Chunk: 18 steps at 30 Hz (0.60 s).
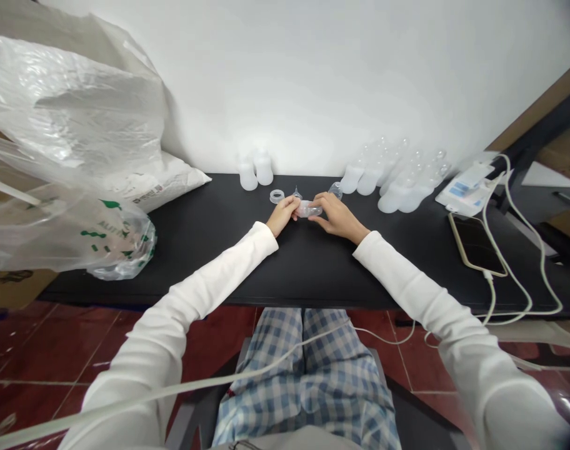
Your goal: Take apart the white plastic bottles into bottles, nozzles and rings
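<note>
On the tabletop (313,269), many bottles (388,178) stand along the back edge at right, and two bottles (255,170) stand left of the middle, with a ring (277,195) just before them. A phone (476,244) lies near the right edge, and a packet (465,187) lies behind it. At the left end, a sack (167,184) lies at the back corner, and a plastic bag (69,125) is beside it.

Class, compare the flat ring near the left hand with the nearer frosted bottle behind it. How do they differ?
The ring lies flat on the desk, while the bottle stands upright. The ring is an open, low band; the bottle is a tall, closed form. The ring is also clearly smaller than the bottle. Both look pale and translucent, and neither touches the left hand.
</note>
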Tool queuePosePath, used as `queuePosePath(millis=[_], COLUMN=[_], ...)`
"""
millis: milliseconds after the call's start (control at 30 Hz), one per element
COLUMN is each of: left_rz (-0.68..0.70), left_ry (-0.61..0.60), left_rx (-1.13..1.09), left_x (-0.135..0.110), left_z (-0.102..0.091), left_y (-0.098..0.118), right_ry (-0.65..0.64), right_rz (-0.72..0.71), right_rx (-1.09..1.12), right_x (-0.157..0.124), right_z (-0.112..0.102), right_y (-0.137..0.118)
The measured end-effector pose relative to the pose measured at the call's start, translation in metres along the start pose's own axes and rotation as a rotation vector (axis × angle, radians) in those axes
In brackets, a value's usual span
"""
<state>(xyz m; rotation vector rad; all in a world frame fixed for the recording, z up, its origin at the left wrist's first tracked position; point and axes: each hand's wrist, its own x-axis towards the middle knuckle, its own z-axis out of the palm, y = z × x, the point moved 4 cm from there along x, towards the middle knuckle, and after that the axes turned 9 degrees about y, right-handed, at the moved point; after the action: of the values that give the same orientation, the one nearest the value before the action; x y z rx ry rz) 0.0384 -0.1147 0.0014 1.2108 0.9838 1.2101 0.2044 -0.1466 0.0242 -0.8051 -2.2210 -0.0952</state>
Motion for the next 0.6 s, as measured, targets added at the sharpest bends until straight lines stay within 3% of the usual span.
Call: queuePosePath(millis=[133,300,433,600], left_rz=[0.015,0.068,0.086,0.102], left_ry=[-0.031,-0.084,-0.096,-0.071], left_rx=[0.051,0.073,0.046,0.037], left_x=[-0.001,-0.004,-0.004,-0.002], left_z=[0.002,0.003,0.002,0.0], left_y=[0.0,0.002,0.002,0.002], right_ry=[-0.03,-0.006,0.01,0.148], right_rz=[0.061,0.264,0.379,0.441], right_rx=[0.029,0.006,0.135,0.268], right_x=[-0.002,-0.002,-0.003,-0.005], right_z=[0.005,0.005,0.006,0.007], right_y=[0.0,0.008,0.016,0.021])
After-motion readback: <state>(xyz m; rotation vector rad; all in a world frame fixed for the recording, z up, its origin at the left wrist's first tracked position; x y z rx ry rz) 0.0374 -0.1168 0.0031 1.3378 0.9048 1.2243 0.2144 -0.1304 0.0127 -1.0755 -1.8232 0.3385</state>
